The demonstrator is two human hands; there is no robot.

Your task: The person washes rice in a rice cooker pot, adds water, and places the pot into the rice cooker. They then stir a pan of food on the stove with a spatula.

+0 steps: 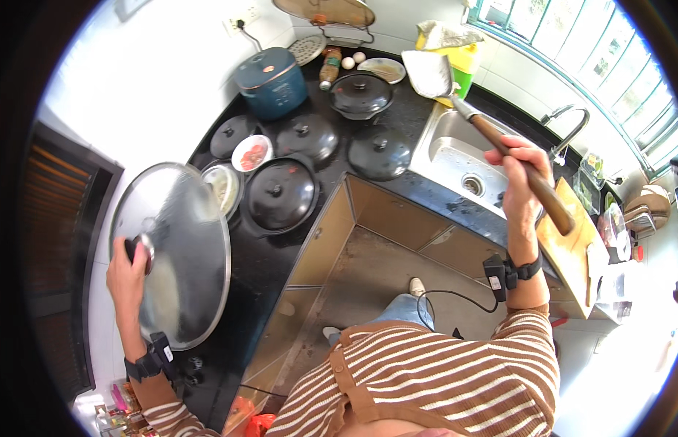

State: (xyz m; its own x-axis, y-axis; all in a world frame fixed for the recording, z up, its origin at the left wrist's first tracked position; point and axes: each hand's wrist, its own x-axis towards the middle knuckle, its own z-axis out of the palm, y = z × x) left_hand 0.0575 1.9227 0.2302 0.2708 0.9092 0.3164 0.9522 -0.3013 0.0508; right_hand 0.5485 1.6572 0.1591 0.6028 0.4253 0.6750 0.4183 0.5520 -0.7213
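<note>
My left hand (128, 273) grips the knob of a large glass lid (191, 273) with a metal rim, held tilted above the left run of the counter. What lies under the lid is mostly hidden. In my right hand (522, 175) is the wooden handle of a wok spatula (426, 71); its wide metal blade points away from me, beside a yellow jug (462, 57) past the sink's far left corner. The handle passes over the stainless steel sink (453, 158).
Lidded black pots (281, 194) stand on the black counter (257, 262), with a bowl of red pieces (252, 153) and a blue rice cooker (270, 82) nearby. A wooden cutting board (571, 246) lies right of the sink. A faucet (576, 123) rises behind it.
</note>
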